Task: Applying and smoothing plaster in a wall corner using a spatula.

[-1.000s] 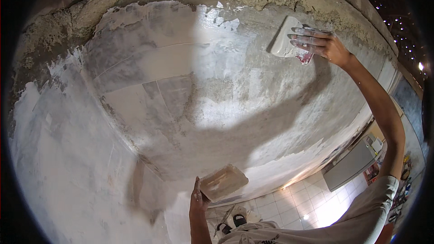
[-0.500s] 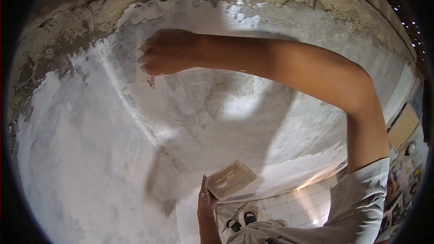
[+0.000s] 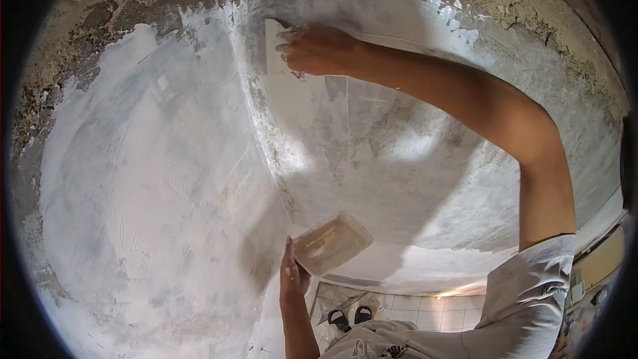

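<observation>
High on the wall (image 3: pixel 372 179), near the inside corner, my right hand (image 3: pixel 320 50) grips a putty knife (image 3: pixel 273 46). Its pale, wide blade lies against the plaster, and its handle is hidden by my fingers. Low in front of me, my left hand (image 3: pixel 294 278) supports a rectangular plastic tub (image 3: pixel 357 227) by its left side, thumb along the edge. The tub is tilted and has some whitish paste smeared inside. Whitish smears mark my fingers.
A white-coated wall (image 3: pixel 166 193) meets the other wall at a vertical corner line on the left. Rough bare plaster (image 3: pixel 133 0) runs along the top. Below are floor tiles (image 3: pixel 405 306) and black sandals (image 3: pixel 339 320). A yellowish board (image 3: pixel 601 259) stands far right.
The view has swung left, so wall, arms and tub sit differently in the picture. My right hand stays near the corner, with the knife's blade now showing more plainly. Both grips are unchanged.
</observation>
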`<action>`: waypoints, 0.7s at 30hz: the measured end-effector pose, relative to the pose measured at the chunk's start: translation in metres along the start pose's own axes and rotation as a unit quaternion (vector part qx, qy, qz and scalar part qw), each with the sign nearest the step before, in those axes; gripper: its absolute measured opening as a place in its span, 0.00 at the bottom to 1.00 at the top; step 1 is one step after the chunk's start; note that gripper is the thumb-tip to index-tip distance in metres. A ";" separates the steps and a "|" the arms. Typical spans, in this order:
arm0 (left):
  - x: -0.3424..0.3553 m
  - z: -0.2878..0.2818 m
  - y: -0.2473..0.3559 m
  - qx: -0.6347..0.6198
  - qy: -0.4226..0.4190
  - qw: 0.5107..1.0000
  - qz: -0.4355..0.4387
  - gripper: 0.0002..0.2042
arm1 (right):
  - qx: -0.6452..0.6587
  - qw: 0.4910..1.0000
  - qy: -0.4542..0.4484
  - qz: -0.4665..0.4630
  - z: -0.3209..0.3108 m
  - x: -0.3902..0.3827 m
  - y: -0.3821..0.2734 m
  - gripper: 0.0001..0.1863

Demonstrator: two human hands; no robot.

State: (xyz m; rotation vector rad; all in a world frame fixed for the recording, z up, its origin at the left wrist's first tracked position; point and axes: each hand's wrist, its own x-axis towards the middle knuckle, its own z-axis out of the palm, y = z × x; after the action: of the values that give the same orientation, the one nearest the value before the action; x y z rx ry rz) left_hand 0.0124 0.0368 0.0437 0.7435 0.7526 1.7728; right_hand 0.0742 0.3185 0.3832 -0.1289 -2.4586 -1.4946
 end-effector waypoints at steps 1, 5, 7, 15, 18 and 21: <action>0.002 0.000 0.003 0.001 0.001 1.000 -0.004 0.29 | -0.001 0.999 -0.033 0.019 -0.006 -0.008 0.000 0.11; 0.033 -0.010 0.008 -0.053 0.034 0.994 -0.091 0.31 | -0.026 0.997 -0.073 0.030 -0.033 -0.064 0.013 0.08; 0.039 -0.027 -0.006 -0.043 -0.004 0.999 -0.007 0.34 | -0.024 0.997 -0.071 0.031 -0.049 -0.090 0.019 0.09; 0.060 0.029 -0.010 -0.067 -0.130 0.988 -0.046 0.28 | -0.012 0.942 -0.296 0.158 -0.087 -0.246 0.036 0.27; 0.065 0.032 -0.026 -0.073 -0.125 0.987 -0.066 0.33 | -0.088 0.958 -0.246 0.115 -0.092 -0.312 0.039 0.31; 0.069 0.025 -0.046 -0.062 -0.177 0.981 -0.049 0.42 | -0.132 0.969 -0.193 0.086 -0.111 -0.371 0.043 0.30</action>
State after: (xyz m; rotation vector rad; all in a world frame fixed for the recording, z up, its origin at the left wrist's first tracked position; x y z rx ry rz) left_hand 0.0378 0.1191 0.0329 0.8917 0.4290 1.5268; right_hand 0.4593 0.2629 0.3697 -0.7283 -2.4266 -1.8521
